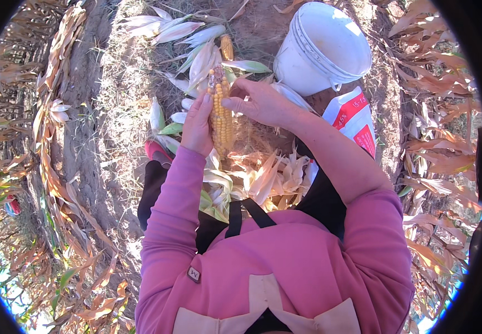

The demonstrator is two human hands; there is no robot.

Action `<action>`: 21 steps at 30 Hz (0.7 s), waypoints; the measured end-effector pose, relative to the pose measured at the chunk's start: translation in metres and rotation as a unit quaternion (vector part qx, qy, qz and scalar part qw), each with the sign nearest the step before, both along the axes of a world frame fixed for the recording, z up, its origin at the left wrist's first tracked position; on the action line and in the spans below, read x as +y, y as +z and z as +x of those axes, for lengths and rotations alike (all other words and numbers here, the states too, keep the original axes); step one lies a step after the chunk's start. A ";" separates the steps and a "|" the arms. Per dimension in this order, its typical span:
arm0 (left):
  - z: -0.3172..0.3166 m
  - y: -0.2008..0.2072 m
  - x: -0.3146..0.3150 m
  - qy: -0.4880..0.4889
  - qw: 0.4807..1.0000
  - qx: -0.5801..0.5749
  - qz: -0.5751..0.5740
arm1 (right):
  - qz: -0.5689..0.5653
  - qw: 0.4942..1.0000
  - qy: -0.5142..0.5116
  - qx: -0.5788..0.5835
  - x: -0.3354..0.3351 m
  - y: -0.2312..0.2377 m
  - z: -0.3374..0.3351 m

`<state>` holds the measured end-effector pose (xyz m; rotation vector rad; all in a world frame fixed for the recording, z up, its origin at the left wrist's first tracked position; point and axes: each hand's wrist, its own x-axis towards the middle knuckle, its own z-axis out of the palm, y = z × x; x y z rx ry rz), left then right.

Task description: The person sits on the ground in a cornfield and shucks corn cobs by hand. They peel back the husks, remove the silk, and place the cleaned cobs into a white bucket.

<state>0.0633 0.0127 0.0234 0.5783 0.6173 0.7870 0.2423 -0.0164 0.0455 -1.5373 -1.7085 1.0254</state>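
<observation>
An ear of corn, husked and yellow, stands nearly upright in the middle of the view. Its upper end looks bare and brownish-purple, with few kernels there. My left hand is closed around its left side, thumb lying along the kernels. From the right, my right hand reaches to the upper part of the ear, its thumb against the kernels and its fingers curled beside the bare end. Just beyond lies another yellow ear among pale husks.
A white bucket sits tilted at the far right. Beside it, a white and red bag lies near my right forearm. Loose dry husks are heaped between my legs. Dry corn stalks border both sides.
</observation>
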 end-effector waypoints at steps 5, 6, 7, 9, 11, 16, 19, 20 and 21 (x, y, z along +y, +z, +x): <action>0.002 -0.003 -0.009 -0.025 0.999 0.032 0.004 | -0.069 0.997 0.005 0.028 -0.001 0.016 0.004; 0.000 -0.002 -0.008 -0.032 0.999 0.025 0.007 | -0.086 0.995 0.013 0.041 -0.002 0.019 0.007; -0.001 -0.001 -0.007 -0.039 0.999 0.018 0.011 | -0.103 0.993 0.022 0.053 -0.002 0.021 0.009; -0.004 0.000 -0.005 -0.046 0.999 0.018 0.017 | -0.143 0.983 0.030 0.111 -0.003 0.024 0.010; -0.005 0.000 -0.004 -0.051 0.998 0.019 0.023 | -0.166 0.977 0.038 0.130 -0.003 0.027 0.010; -0.002 -0.002 -0.003 -0.052 0.995 0.057 0.061 | -0.157 0.985 0.035 0.065 -0.008 0.035 0.009; 0.001 -0.002 -0.002 -0.057 0.989 0.081 0.113 | -0.118 0.991 0.016 0.062 -0.009 0.027 0.008; 0.002 -0.002 -0.002 -0.058 0.984 0.096 0.138 | -0.092 0.995 0.009 0.040 -0.010 0.024 0.008; 0.003 -0.003 -0.002 -0.058 0.979 0.111 0.163 | -0.066 0.998 0.004 0.019 -0.011 0.021 0.007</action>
